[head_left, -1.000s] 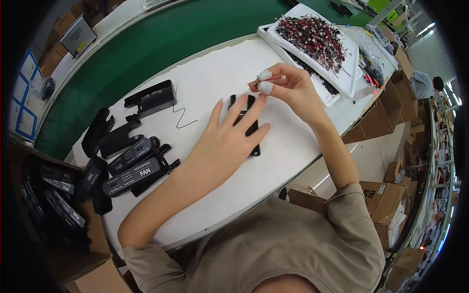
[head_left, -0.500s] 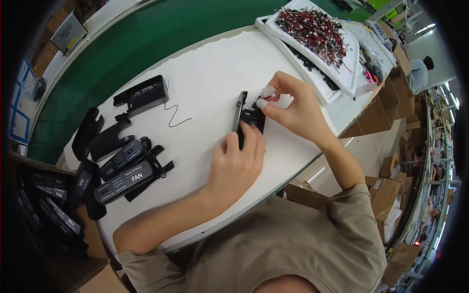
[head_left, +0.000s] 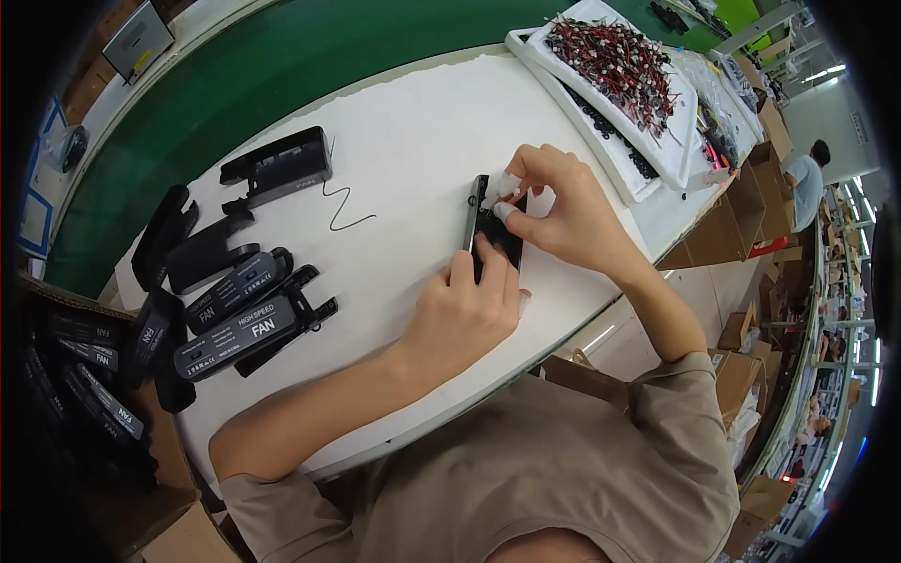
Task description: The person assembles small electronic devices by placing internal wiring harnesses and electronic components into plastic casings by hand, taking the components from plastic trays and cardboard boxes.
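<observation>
Both my hands work the slim black plastic casing [head_left: 488, 235] at mid-table: left hand [head_left: 465, 314] has slid down, pressing it flat; right hand [head_left: 554, 211] apparently pinches its upper end with taped fingertips [head_left: 504, 210].

On the tabletop [head_left: 404, 141], the casing piece [head_left: 488, 235] lies near the middle, under both hands: the left hand [head_left: 465, 314] on its near end, the right hand [head_left: 554, 211] on its far right edge. Left of the casing lies a bent wire [head_left: 345, 208], farther left a cluster of housings [head_left: 239, 300]. Behind and right of the casing sits a tray [head_left: 648, 178] holding wired parts [head_left: 615, 61].
</observation>
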Demonstrator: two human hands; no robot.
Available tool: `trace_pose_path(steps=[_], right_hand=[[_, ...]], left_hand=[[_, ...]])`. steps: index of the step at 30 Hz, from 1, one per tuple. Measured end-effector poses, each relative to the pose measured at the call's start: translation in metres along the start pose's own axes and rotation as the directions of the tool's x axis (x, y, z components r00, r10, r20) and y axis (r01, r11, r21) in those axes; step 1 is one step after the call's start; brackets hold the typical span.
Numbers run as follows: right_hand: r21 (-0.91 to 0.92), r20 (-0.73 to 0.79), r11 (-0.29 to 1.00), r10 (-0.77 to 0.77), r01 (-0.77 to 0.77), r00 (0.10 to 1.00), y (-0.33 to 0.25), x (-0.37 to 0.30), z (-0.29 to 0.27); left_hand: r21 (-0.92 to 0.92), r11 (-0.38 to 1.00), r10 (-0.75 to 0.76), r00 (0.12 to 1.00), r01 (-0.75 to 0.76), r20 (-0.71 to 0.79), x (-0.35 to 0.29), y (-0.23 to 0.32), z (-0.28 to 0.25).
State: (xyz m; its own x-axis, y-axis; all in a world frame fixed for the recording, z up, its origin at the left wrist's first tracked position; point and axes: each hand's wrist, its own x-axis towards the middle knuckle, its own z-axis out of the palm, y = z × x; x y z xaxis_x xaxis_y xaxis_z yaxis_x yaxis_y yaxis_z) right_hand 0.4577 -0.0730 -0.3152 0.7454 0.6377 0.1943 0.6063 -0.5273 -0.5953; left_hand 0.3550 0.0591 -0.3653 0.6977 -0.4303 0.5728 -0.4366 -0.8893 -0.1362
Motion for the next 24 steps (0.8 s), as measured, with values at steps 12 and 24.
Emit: trace_pose_path(steps=[12,24], right_hand=[[-0.064,0.025,0.995,-0.074,0.076,0.997,-0.002,0.003,-0.001],[-0.310,0.033,0.904,-0.300,0.295,0.954,-0.008,0.001,0.000]], left_hand=[[-0.025,1.000,-0.014,1.000,0.014,0.020,-0.001,0.001,0.003],[0.003,1.000,-0.021,1.000,0.021,0.000,-0.003,0.001,0.003]])
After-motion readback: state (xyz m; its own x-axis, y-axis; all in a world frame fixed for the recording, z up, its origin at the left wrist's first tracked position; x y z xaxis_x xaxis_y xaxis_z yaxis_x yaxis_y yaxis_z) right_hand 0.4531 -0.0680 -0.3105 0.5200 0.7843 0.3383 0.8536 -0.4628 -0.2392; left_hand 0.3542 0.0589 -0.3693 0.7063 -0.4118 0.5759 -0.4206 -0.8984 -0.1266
